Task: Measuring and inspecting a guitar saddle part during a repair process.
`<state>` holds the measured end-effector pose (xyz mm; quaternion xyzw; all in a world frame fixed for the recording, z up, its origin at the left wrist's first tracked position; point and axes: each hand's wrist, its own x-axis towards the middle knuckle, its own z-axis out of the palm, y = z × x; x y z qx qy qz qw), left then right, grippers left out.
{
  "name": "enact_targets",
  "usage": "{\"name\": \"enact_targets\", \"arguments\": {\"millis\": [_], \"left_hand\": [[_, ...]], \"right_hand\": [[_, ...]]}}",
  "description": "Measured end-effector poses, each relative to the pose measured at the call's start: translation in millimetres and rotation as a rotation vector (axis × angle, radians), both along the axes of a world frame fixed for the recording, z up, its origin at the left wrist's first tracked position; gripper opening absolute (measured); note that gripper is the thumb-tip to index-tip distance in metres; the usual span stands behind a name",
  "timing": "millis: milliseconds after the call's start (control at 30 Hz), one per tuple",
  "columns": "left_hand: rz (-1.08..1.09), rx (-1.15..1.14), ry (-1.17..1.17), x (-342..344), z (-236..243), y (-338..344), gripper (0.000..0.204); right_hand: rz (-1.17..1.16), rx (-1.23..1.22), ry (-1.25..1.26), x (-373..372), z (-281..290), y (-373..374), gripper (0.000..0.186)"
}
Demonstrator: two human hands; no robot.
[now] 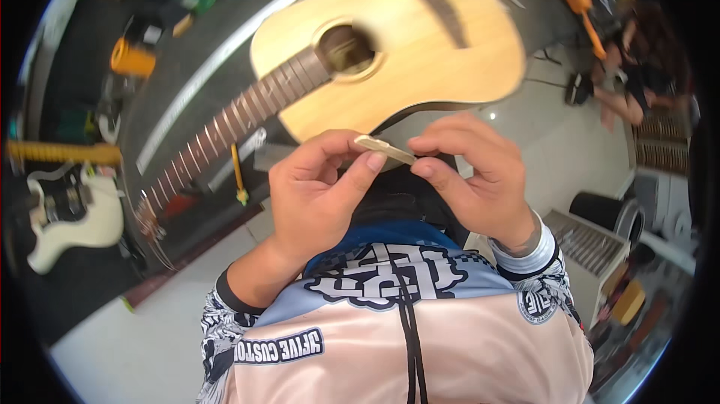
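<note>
Between both hands is a slim cream strip (385,149), shaped like a guitar saddle. My left hand (319,183) pinches one end of it between thumb and forefinger. At its other end, the thumb and forefinger of my right hand (476,175) are closed on the tip. Just beyond my hands an acoustic guitar (405,51) lies face up on the dark workbench, its neck pointing to the lower left. Strings are not visible over its fretboard (236,115) or sound hole. The dark bridge (439,10) is blurred.
A white electric guitar (79,213) lies at the far left. An orange tool (133,59) and clutter occupy the bench's back left. Another person (637,74) sits at the right, near an orange guitar neck (585,6). A tray of tools (585,243) stands at my right.
</note>
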<state>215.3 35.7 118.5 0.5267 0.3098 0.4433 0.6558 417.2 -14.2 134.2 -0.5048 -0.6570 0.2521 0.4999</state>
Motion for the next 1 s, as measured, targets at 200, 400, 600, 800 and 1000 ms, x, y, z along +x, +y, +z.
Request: {"name": "enact_targets", "arguments": {"millis": [200,400,600,800,1000], "left_hand": [[-0.412,-0.169,0.127,121.0,115.8,5.4,0.015],[-0.834,-0.230,0.291,280.3,166.4,-43.1,0.016],[-1.154,-0.072,0.239,411.1,160.0,-109.8,0.030],[-1.472,0.019,0.190,572.0,146.8,-182.1,0.043],[-1.751,-0.089,0.084,777.4,122.0,-256.3,0.035]], "right_hand": [[-0.299,-0.180,0.235,85.6,104.6,-55.1,0.012],[-0.652,-0.397,0.570,188.7,141.7,-156.1,0.023],[-0.926,-0.323,0.727,269.4,153.9,-263.3,0.027],[-1.144,-0.319,0.845,362.0,157.5,-354.2,0.024],[-1.256,-0.208,0.879,518.7,138.0,-416.6,0.026]]}}
